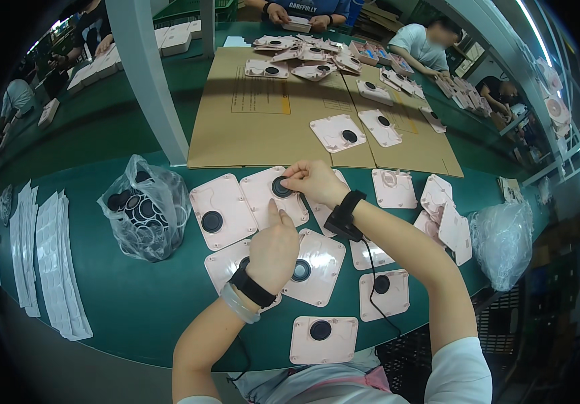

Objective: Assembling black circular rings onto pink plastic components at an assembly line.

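Observation:
Ahead of me, a pale pink plastic panel (257, 190) lies on the table with a black round ring (281, 186) at its far right part. My right hand (315, 183) has its thumb and fingertips closed on that ring, against the panel. My left hand (275, 252) rests palm down with its index finger stretched onto the same panel, just below the ring; its other fingers are partly hidden. Left of it lies another pink panel (222, 198) with its own black ring (212, 221). Beneath my left hand, more panels are partly covered, including a shiny one (323, 259).
A clear plastic bag (147, 225) of black rings stands at the left, near white strip sheets (57, 269). Stacked pink panels (446, 219) and a bundled plastic bag (502, 242) lie right. Cardboard (236, 128) bearing several panels spreads beyond. A cable (372, 283) crosses the table; co-workers sit opposite.

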Tool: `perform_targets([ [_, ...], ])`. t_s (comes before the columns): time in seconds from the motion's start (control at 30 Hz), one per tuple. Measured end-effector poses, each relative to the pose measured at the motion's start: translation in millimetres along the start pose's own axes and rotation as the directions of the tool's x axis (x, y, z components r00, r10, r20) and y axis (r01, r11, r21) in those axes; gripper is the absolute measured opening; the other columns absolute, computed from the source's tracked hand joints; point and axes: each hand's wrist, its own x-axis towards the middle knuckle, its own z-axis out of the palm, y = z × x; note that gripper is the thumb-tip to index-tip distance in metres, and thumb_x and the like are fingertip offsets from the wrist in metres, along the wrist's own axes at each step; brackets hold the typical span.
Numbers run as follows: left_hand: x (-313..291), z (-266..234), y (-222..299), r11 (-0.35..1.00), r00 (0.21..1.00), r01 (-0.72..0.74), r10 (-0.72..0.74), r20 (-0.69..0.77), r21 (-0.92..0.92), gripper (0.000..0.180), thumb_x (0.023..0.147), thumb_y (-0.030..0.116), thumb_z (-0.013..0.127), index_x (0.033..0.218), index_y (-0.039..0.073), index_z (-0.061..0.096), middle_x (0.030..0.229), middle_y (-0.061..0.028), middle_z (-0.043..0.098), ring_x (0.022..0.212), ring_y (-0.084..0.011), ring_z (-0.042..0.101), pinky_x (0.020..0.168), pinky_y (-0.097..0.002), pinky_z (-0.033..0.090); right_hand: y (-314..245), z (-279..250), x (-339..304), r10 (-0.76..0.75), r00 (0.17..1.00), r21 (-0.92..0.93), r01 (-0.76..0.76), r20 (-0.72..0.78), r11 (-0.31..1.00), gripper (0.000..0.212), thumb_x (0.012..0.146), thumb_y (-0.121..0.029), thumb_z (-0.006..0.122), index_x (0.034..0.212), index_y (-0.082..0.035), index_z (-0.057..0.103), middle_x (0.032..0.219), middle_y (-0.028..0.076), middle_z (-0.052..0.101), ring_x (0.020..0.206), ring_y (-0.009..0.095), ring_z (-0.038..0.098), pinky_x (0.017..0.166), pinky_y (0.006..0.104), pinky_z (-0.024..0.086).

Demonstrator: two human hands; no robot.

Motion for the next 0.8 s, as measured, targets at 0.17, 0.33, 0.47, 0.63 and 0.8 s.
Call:
perform_targets([
  [0.17,-0.5,-0.1,0.3,1.000,1.000,-0.002,0.002,-0.015,-0.004,0.055,0.084,0.028,0.065,0.119,-0.012,0.051,0.136,-0.0323,0.040,0.067,-0.0243,0.069,0.055,-0.0295,0.055,0.6,-0.3,-0.6,0.005,1.000,0.018,-0.005,-0.005,1.000,0.015,0.078,-0.005,0.072,0.090,0.003,0.066,0.075,0.006,0.067,0.066,0.010,0.061,0.061,0.0226,0.050],
  [0.33,-0.8,-0.4,0.0,1.000,1.000,-0.003,0.003,-0.012,0.004,0.055,0.085,0.029,0.065,0.119,-0.012,0.050,0.136,-0.0325,0.040,0.066,-0.0240,0.069,0.055,-0.0290,0.055,-1.5,1.4,-1.7,-0.014,1.000,-0.028,0.014,-0.001,1.000,0.015,0.078,-0.005,0.072,0.090,0.002,0.066,0.074,0.006,0.067,0.065,0.010,0.061,0.061,0.0227,0.050],
  [0.47,-1.0,-1.2,0.3,1.000,1.000,-0.011,0.011,-0.016,0.020,0.055,0.084,0.027,0.065,0.119,-0.012,0.050,0.136,-0.0325,0.041,0.066,-0.0238,0.069,0.054,-0.0287,0.055,0.2,2.6,-1.5,-0.041,0.999,-0.043,0.040,-0.013,0.998,0.013,0.077,-0.004,0.072,0.088,0.002,0.067,0.075,0.006,0.067,0.066,0.009,0.061,0.061,0.0224,0.050],
  [0.63,-1.0,-5.1,2.2,0.999,0.999,-0.009,0.008,-0.033,-0.031,0.049,0.075,0.008,0.063,0.117,-0.014,0.050,0.134,-0.0346,0.042,0.069,-0.0278,0.069,0.057,-0.0308,0.056,2.4,7.0,-3.8,-0.293,0.953,-0.289,0.261,-0.074,0.921,0.027,0.073,-0.005,0.073,0.098,0.000,0.064,0.076,0.010,0.066,0.067,0.019,0.064,0.062,0.0295,0.052],
  [0.8,-1.5,-2.6,1.7,0.998,0.999,-0.015,0.012,-0.048,-0.054,0.047,0.072,0.000,0.061,0.115,-0.014,0.049,0.133,-0.0355,0.042,0.069,-0.0298,0.069,0.058,-0.0322,0.057,-11.4,9.0,-16.2,-0.467,0.882,-0.663,0.316,-0.057,0.678,0.040,0.075,-0.013,0.069,0.113,-0.003,0.057,0.079,0.017,0.066,0.073,0.031,0.065,0.065,0.0392,0.053],
])
